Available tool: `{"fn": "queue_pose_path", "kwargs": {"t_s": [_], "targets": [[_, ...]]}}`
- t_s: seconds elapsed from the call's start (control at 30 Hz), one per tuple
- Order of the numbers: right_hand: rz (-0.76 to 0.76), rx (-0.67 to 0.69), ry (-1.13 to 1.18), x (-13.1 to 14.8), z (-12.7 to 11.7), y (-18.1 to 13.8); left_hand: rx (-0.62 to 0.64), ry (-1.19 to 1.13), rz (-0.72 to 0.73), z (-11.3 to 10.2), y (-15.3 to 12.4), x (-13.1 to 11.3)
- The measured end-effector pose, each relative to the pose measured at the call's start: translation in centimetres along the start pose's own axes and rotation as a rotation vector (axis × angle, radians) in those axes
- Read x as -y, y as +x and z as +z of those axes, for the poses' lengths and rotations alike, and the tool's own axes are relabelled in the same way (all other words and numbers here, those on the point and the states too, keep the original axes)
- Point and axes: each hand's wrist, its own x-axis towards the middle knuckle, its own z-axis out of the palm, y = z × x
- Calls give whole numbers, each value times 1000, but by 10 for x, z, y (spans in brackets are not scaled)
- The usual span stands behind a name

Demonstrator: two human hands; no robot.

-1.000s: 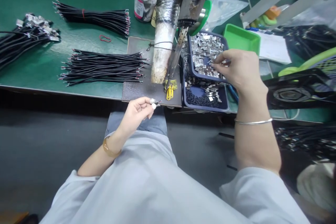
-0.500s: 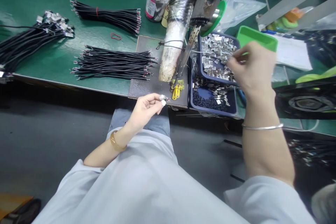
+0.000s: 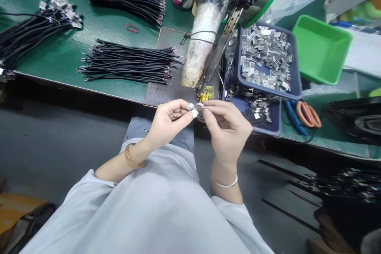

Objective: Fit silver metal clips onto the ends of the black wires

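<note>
Green bench (image 3: 59,56), left hand (image 3: 168,121), right hand (image 3: 229,127) near its edge (image 3: 74,87), pinching apparently metal parts (image 3: 200,104)

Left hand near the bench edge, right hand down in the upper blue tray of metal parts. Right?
No, the right hand is misplaced: in the head view the right hand is outside the upper blue tray of metal parts, pinching a small metal piece at the fingertips of the left hand. The left hand is near the bench edge, as stated.

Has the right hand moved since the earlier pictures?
Yes: the right hand moved left, from over the upper blue tray to beside the left hand.
</note>
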Motion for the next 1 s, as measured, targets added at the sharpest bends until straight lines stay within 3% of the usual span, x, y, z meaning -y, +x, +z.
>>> {"fn": "queue_pose_path", "kwargs": {"t_s": [0.57, 0.73, 0.9, 1.0], "targets": [[126, 77, 153, -4, -2, -2, -45, 289, 167, 4, -4, 6], [120, 94, 144, -5, -3, -2, -14, 446, 398, -1, -3, 9], [-95, 105, -168, 1, -7, 0, -9, 827, 716, -6, -4, 12], [-58, 107, -136, 3, -7, -1, -2, 733, 623, -5, -6, 11]]}}
